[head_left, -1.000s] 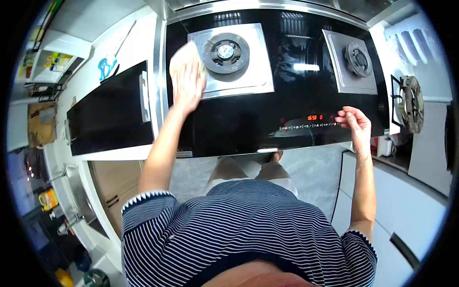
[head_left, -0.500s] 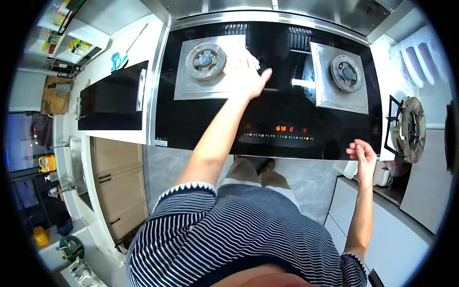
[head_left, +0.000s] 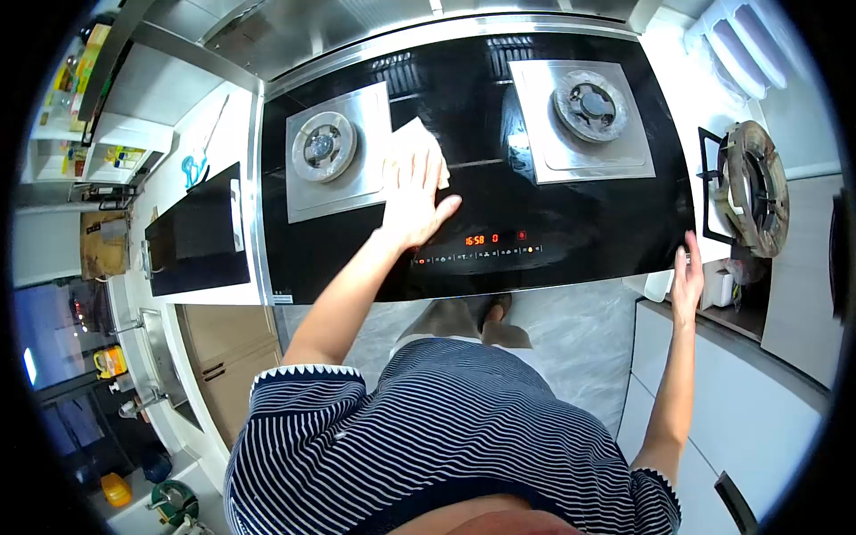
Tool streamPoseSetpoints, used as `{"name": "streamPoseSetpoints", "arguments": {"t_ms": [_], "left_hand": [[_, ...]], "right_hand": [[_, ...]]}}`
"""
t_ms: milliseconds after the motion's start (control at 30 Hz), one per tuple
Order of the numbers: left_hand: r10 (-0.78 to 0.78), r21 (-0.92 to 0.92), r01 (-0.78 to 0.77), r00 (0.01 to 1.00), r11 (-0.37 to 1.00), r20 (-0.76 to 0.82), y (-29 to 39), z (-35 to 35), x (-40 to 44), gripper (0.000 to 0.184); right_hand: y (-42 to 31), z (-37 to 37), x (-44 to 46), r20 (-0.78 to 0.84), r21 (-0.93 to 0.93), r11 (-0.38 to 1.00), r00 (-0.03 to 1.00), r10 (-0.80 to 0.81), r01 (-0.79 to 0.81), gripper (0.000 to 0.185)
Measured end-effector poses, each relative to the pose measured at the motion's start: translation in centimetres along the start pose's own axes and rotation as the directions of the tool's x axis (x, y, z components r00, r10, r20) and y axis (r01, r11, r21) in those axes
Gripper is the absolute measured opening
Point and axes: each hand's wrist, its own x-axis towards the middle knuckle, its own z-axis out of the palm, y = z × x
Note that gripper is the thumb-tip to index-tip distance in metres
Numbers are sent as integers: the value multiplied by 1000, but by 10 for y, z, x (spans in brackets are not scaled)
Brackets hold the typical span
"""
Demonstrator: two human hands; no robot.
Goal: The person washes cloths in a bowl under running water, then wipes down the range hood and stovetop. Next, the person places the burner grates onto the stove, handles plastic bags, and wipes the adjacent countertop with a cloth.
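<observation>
Cloth [head_left: 419,135] lies on a black glass cooktop [head_left: 606,218], left of the frame's upper center, beneath the left hand [head_left: 410,192], pressed flat with fingers extended. Just to its left, a steel plate [head_left: 357,192] surrounds a round burner [head_left: 324,147]; below, a red display [head_left: 481,240] glows. At center right, the right hand [head_left: 687,278] meets the cooktop's edge, its grip impossible to tell, near a pot stand [head_left: 774,165].

Navy-and-white striped top, white zigzag cuffs.
</observation>
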Motion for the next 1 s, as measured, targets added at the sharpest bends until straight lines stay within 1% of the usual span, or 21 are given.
{"name": "streamPoseSetpoints", "arguments": {"t_ms": [33, 67, 100, 133, 167, 200, 233, 300, 367, 433, 500, 533, 567, 633, 667, 700, 767, 833, 900, 967, 1000], "left_hand": [[13, 41, -13, 1000, 999, 4, -2, -1, 16, 74], [23, 35, -20, 996, 999, -84, -8, 1, 45, 70], [1, -15, -4, 987, 1000, -160, -16, 24, 80, 67], [92, -9, -97, 969, 995, -230, -24, 38, 118, 65], [92, -31, -102, 967, 994, -238, -17, 34, 151, 64], [92, -65, -109, 971, 992, -223, -4, 28, 172, 64], [83, -57, -98, 973, 994, -216, 11, 36, 181, 66], [92, -55, -102, 982, 993, -163, 46, 46, 161, 72], [125, -38, -125, 992, 991, 10, 82, 16, 112, 78], [191, -218, -174, 979, 960, 63, 104, 8, 62, 81], [272, -254, -245, 959, 936, 78, 111, 12, 30, 81], [302, -307, -260, 948, 916, 97, 107, 10, 27, 81], [345, -311, -296, 932, 903, 115, 97, 11, 31, 79], [137, -215, -105, 981, 971, 139, 62, -2, 43, 77], [-9, -242, 30, 996, 970, 85, 38, -3, 41, 75], [-37, -280, 30, 999, 960, -22, 10, 9, 34, 75], [35, -87, -40, 997, 995, -64, -14, -9, -7, 75], [40, -76, -42, 999, 996, -26, -15, -21, -57, 75], [-157, -132, 175, 978, 976, 139, -27, -18, -105, 74], [-352, -55, 370, 912, 927, 211, -59, -32, -142, 73], [-451, -36, 467, 868, 883, 206, -85, -27, -164, 73]], "right_hand": [[6, 5, 14, -22, -220, 970, 993, -115, 107, 40], [24, 15, 27, -37, -234, 967, 993, -111, 99, 42], [41, 25, 38, -54, -250, 963, 992, -113, 96, 43], [39, 37, 39, -76, -483, 874, 991, -110, 60, 44], [36, 47, 38, -93, -685, 728, 990, -110, 17, 45], [46, 49, 40, -107, -619, 785, 989, -99, 12, 47], [43, 47, 38, -102, -604, 797, 989, -106, 23, 47], [44, 49, 38, -103, -631, 776, 990, -100, 13, 47], [38, 49, 37, -101, -636, 772, 991, -89, 5, 47], [37, 49, 37, -99, -646, 763, 990, -96, 9, 46], [34, 48, 36, -94, -644, 765, 994, -64, -12, 46], [35, 49, 36, -102, -645, 764, 992, -79, -5, 47], [36, 49, 36, -101, -636, 772, 992, -70, -10, 47], [33, 48, 36, -98, -644, 765, 994, -57, -20, 47], [31, 47, 36, -89, -645, 764, 995, -43, -25, 48], [30, 47, 37, -83, -644, 765, 996, -39, -24, 48], [33, 46, 37, -84, -648, 762, 994, -73, 2, 48], [35, 47, 36, -84, -663, 748, 994, -66, -6, 49], [32, 46, 36, -84, -663, 748, 994, -62, -9, 49], [35, 47, 37, -81, -666, 746, 995, -53, -14, 48], [36, 47, 37, -82, -659, 752, 996, -46, -19, 47]]}}
